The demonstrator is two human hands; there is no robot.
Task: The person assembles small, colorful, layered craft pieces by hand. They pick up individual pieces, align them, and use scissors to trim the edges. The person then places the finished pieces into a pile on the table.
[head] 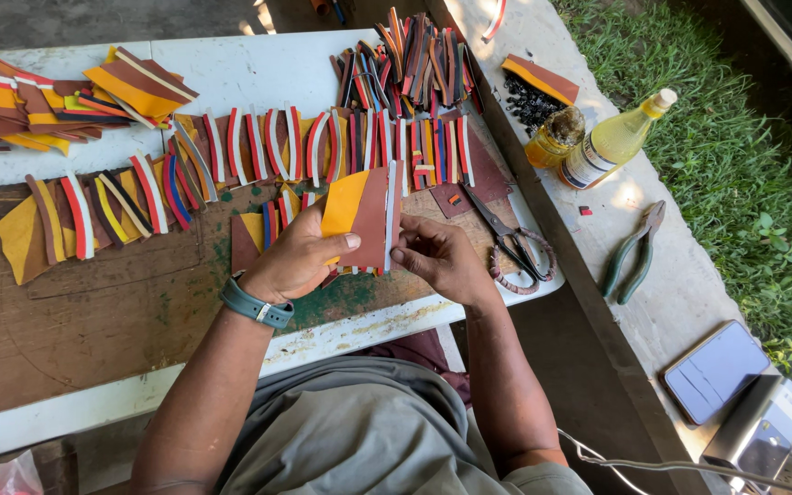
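At frame centre, the left hand (297,258) grips a flat orange-and-brown layered leather piece (357,217) upright, thumb pressed across its face. The right hand (440,258) pinches its white-edged right side. Black-handled scissors (509,240) lie just right on the worn wooden board (93,312).

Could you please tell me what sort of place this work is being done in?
Probably an outdoor craft workbench: grass beside the table, rows of cut coloured strips, scissors and pliers nearby, both hands holding a layered piece.

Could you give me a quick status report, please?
Left hand holds orange-and-brown leather piece. Right hand pinches its white edge strip. Scissors lie beside.
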